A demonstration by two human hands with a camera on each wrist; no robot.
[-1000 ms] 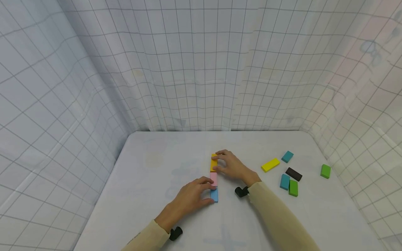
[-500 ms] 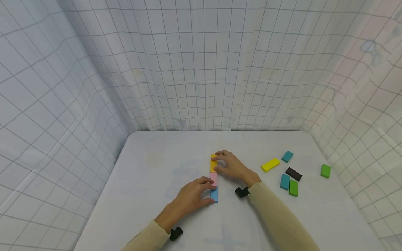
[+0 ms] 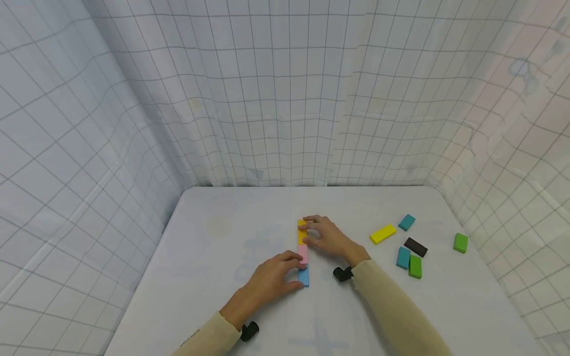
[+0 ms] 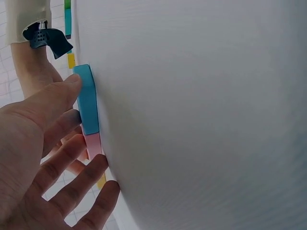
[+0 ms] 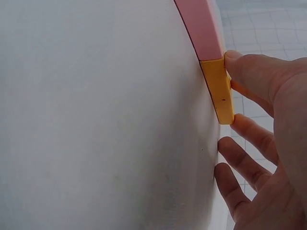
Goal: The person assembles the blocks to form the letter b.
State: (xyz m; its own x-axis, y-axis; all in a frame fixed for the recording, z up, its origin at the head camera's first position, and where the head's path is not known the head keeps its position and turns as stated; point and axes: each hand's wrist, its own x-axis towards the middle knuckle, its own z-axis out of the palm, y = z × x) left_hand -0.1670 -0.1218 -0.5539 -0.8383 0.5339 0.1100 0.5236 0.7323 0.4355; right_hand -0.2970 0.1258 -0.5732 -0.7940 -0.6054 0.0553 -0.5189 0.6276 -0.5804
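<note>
A row of three flat blocks lies on the white table (image 3: 222,277), end to end: a light blue block (image 3: 304,278) nearest, a pink block (image 3: 303,252) in the middle and an orange-yellow block (image 3: 302,236) farthest. My left hand (image 3: 269,279) rests its thumb and index finger on the blue block, its other fingers spread beside the pink one (image 4: 93,145). The thumb and foremost fingers of my right hand (image 3: 327,237) touch the orange-yellow block (image 5: 218,91) from above. Its remaining fingers lie spread past the far end.
To the right lie a yellow block (image 3: 383,234), teal blocks (image 3: 406,222), a black block (image 3: 416,246) and green blocks (image 3: 415,267), one green block (image 3: 460,243) apart near the right edge. Grid-patterned white curtains (image 3: 285,109) enclose the table. A black wrist device (image 3: 343,273) shows at the right sleeve.
Hardly anything differs. Both hands keep their places on the row, and the view has shifted very slightly.
</note>
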